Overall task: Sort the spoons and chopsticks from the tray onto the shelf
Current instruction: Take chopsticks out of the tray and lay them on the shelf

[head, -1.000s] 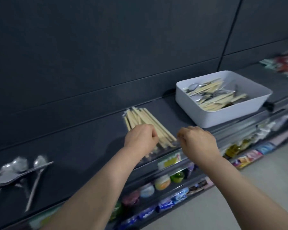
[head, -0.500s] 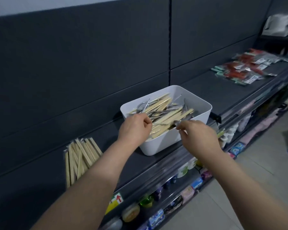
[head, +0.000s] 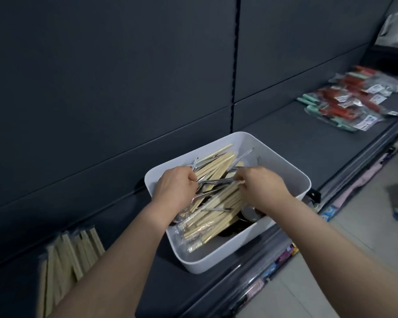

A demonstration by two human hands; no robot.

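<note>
Chopsticks (head: pixel 216 212), pale wood in clear wrap, lie heaped in white tray (head: pixel 285 164), long axes running near-left to far-right. Steel spoons (head: pixel 214 180) mixed among them, handles crossing the heap, one bowl showing at the near-right. Tray sits on dark shelf (head: pixel 296 138). Left hand (head: pixel 174 189) and right hand (head: pixel 261 187) both inside tray, fingers curled round spoon handles stretched between them. Second chopstick pile (head: pixel 71 251) lies on shelf to the left, pointing toward the back panel. Red and green packets (head: pixel 354 104) far right.

open shelf (head: pixel 296 138) between tray (head: pixel 216 265) and packets (head: pixel 354 102)
</note>
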